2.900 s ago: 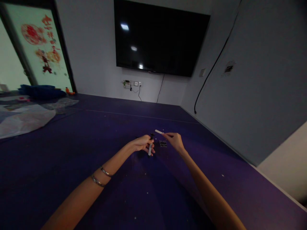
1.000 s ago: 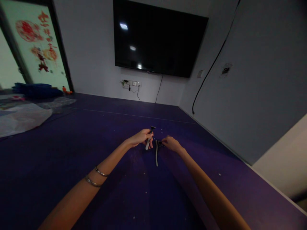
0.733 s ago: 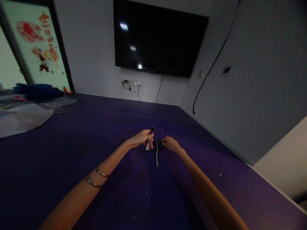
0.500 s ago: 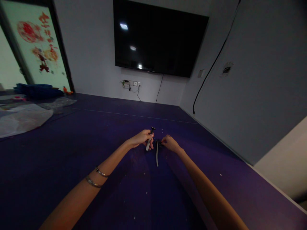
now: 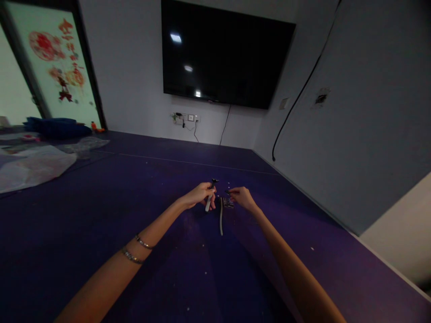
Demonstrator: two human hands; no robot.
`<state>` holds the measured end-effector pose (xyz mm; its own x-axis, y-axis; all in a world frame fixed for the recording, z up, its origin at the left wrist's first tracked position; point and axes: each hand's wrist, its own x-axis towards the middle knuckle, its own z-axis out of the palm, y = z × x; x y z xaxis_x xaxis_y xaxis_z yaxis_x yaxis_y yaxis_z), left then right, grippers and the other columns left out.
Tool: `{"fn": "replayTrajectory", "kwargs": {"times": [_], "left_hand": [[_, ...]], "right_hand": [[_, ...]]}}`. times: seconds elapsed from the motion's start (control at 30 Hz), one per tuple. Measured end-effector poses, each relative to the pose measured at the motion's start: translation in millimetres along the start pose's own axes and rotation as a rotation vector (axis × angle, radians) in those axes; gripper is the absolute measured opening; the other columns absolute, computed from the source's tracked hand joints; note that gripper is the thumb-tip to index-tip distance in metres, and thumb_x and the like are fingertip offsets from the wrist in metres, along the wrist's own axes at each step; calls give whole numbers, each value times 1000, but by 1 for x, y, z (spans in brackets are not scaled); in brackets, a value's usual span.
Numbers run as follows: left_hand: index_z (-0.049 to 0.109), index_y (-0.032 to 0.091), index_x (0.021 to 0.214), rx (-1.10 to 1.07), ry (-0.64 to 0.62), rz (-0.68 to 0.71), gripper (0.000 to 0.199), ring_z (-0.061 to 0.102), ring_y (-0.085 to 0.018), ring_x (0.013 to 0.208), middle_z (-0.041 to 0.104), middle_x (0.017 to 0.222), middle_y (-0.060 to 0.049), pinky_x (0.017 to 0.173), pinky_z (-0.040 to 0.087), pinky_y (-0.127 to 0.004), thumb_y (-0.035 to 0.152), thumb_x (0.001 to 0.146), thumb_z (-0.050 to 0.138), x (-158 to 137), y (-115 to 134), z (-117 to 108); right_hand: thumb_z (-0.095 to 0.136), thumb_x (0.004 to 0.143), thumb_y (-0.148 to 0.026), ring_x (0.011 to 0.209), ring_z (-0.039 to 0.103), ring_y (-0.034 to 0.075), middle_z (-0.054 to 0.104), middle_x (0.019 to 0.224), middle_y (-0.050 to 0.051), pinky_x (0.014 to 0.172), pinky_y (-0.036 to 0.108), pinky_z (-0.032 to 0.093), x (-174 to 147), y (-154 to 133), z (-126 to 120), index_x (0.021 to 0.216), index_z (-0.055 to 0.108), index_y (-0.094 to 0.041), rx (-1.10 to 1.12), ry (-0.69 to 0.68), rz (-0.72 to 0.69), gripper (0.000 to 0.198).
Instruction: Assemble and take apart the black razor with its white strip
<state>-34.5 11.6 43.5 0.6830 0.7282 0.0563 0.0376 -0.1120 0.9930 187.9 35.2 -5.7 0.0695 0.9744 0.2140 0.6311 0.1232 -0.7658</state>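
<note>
My left hand is closed around a slim grey stick with a dark T-shaped head, held tilted with the head up. Beside it on the purple surface lies a long, thin, slightly curved grey strip. My right hand pinches a small dark piece, too small to name. Just below those fingertips a small patterned, partly shiny item rests on the surface, right of the strip. Two metal bracelets circle my left forearm.
Tiny white bits dot the purple surface. Plastic sheeting and a dark blue bundle lie at the left. A television hangs on the far wall; a black cable dangles along the right wall.
My right hand has lifted slightly up and right with the small dark piece, so the patterned item below now shows. The left hand keeps its hold and has hardly moved.
</note>
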Motion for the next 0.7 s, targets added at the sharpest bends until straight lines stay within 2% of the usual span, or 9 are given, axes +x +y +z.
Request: {"fn": "replayTrajectory", "kwargs": {"times": [0.2, 0.43, 0.6, 0.7], "left_hand": [[43, 15, 88, -11, 24, 11, 7, 61, -14, 52, 56, 64, 0, 47, 49, -26, 21, 84, 42, 0, -1, 0], [49, 13, 92, 13, 58, 70, 22, 64, -16, 60, 63, 77, -8, 48, 47, -24, 28, 78, 56, 4, -10, -2], [47, 15, 82, 73, 231, 244, 26, 60, -11, 52, 60, 63, 1, 50, 47, -23, 29, 70, 65, 11, -31, 6], [45, 17, 80, 198, 289, 299, 29, 58, -11, 51, 57, 58, 5, 49, 45, -22, 31, 68, 67, 13, -43, 14]], "right_hand": [[49, 69, -3, 52, 63, 12, 68, 66, 4, 51, 20, 51, -1, -5, -1, 87, 71, -9, 93, -5, 39, 29], [49, 67, 1, 54, 63, 11, 66, 62, 3, 51, 21, 54, 0, -7, -1, 86, 70, -9, 252, 22, 33, 29], [52, 67, -1, 58, 63, 13, 65, 65, 4, 50, 24, 55, -5, -16, -6, 83, 69, -9, 400, -14, 41, 26], [54, 67, -4, 63, 64, 15, 66, 69, 5, 49, 24, 55, -9, -27, -10, 84, 70, -9, 369, -38, 11, 24]]}}
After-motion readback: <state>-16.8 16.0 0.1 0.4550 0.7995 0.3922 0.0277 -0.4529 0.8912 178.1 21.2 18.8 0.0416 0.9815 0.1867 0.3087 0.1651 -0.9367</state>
